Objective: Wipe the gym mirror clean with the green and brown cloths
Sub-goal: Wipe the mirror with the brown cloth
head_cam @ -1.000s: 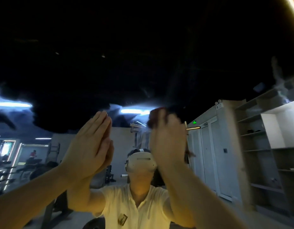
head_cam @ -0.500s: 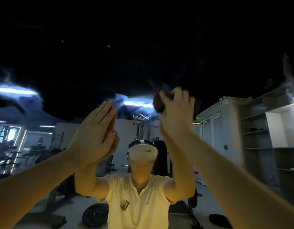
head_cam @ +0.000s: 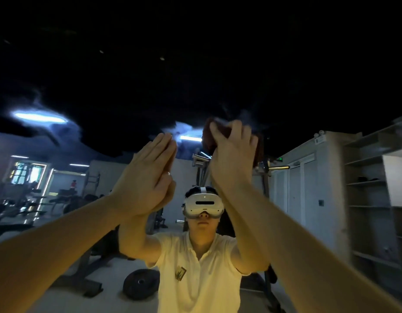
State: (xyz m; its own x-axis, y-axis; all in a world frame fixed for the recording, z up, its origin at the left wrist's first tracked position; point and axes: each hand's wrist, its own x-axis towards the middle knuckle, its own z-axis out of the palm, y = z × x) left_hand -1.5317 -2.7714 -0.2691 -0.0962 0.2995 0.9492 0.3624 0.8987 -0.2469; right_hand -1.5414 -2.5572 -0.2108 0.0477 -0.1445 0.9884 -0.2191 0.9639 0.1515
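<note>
Head view: two raised hands at the gym mirror [head_cam: 218, 64], one with the brown cloth [head_cam: 209, 139].
The left hand [head_cam: 145, 177], at 9 o'clock of the right, lies flat on the glass with straight, closed fingers and holds nothing. The right hand [head_cam: 231, 159] has spread, bent fingers gripping the bunched brown cloth, which shows past the fingertips at 12 o'clock, against the mirror. Reflected: a white headset [head_cam: 203, 205] at centre, a weight plate [head_cam: 140, 284] at 7 o'clock, shelves [head_cam: 367, 199] at 3 o'clock.
</note>
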